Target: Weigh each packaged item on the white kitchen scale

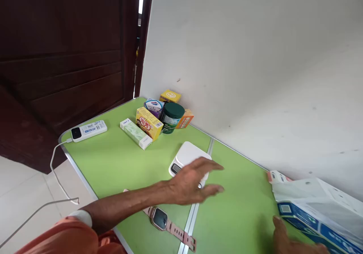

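My left hand (193, 180) reaches across the table with thumb and fingers spread, holding nothing. It hovers over or beside a white digital kitchen scale (190, 154) and hides its near right part. Below my forearm lies a smartwatch (160, 219) with a pink strap, partly covered by the arm. At the bottom right edge, my right hand (292, 242) is partly cut off. Its thumb stands apart from the fingers, and nothing shows between them. Closest to it is a blue and white box (317, 223) with whitish, partly see-through packaging on top; I cannot tell whether they touch.
On the green folding table (113, 171), a green-lidded tub (172, 118) stands among several small boxes, including a yellow box (149, 123) and a pale green box (136, 133). A white device (89, 130) with a cable lies at the left corner. A wall borders the back.
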Motion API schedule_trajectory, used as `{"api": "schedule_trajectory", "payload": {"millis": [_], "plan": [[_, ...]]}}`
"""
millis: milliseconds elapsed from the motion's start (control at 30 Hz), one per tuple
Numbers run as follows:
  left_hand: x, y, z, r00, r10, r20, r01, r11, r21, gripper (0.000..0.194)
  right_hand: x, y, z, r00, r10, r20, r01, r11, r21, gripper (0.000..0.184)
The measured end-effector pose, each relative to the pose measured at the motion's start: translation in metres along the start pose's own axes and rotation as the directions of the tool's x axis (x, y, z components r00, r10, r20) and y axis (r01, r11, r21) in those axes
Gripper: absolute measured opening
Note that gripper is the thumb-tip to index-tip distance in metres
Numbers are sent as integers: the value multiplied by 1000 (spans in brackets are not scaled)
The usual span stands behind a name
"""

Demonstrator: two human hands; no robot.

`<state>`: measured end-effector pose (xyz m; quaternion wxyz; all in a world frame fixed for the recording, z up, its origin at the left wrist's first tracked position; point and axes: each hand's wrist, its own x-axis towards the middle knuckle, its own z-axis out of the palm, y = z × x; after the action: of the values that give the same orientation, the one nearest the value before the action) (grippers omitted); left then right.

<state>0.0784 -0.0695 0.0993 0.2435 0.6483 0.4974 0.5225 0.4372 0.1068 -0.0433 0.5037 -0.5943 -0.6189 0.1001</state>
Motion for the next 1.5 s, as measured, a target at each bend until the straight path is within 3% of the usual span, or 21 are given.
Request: {"api": "schedule_trajectory", "payload": {"millis": [33,67,133,233,333,467,533,600,700,767,867,967,1067,1167,1233,1333,1433,1500], "plan": [[-2,-2,-21,992,33,-121,-27,999,47,52,-10,-16,2,991,105,-79,-108,993,-37,135],[-4,-6,-43,970,62,-237,-38,994,105,47,-22,-38,4,986,103,-128,-110,993,-49,135],[-7,-20,-92,889,94,-448,17,971,239,40,-49,-99,13,987,-102,-121,99,995,-35,117],[-13,-58,-162,694,53,-718,256,914,314,39,-88,-197,42,951,-264,164,229,952,203,76],[-23,-102,-211,570,-74,-818,484,835,261,43,-122,-267,91,805,-448,389,285,867,409,52],[-36,-144,-235,513,-222,-829,639,744,195,44,-157,-310,170,686,-497,531,215,837,504,74],[-40,-155,-236,522,-293,-801,677,714,180,44,-171,-320,204,660,-474,583,186,855,484,77],[-40,-160,-235,561,-324,-762,680,705,202,40,-180,-326,228,650,-429,628,170,887,430,72],[-38,-161,-233,599,-316,-736,665,708,237,35,-189,-334,242,664,-355,658,170,929,330,55],[-39,-157,-232,585,-323,-744,680,695,233,34,-191,-338,240,671,-329,665,177,941,287,47],[-44,-141,-228,552,-367,-748,721,660,209,37,-188,-339,223,654,-330,681,174,941,290,43],[-52,-112,-221,548,-391,-739,728,658,191,39,-175,-335,192,645,-352,679,132,926,354,48],[-51,-76,-204,608,-340,-718,644,739,196,45,-150,-323,148,660,-353,664,68,907,415,55],[-32,-52,-172,721,-246,-648,473,858,201,51,-117,-304,102,709,-248,660,-55,914,402,62],[-13,-49,-142,790,-198,-580,366,911,188,50,-95,-286,79,760,-131,637,-149,919,366,71],[14,-64,-94,860,-182,-476,280,949,144,49,-70,-252,60,826,-2,564,-232,911,342,80],[31,-86,-59,898,-190,-398,253,961,112,50,-55,-219,58,847,61,528,-281,895,347,84],[35,-99,-48,914,-194,-356,240,967,89,54,-51,-203,62,840,86,535,-319,877,359,84]]}}
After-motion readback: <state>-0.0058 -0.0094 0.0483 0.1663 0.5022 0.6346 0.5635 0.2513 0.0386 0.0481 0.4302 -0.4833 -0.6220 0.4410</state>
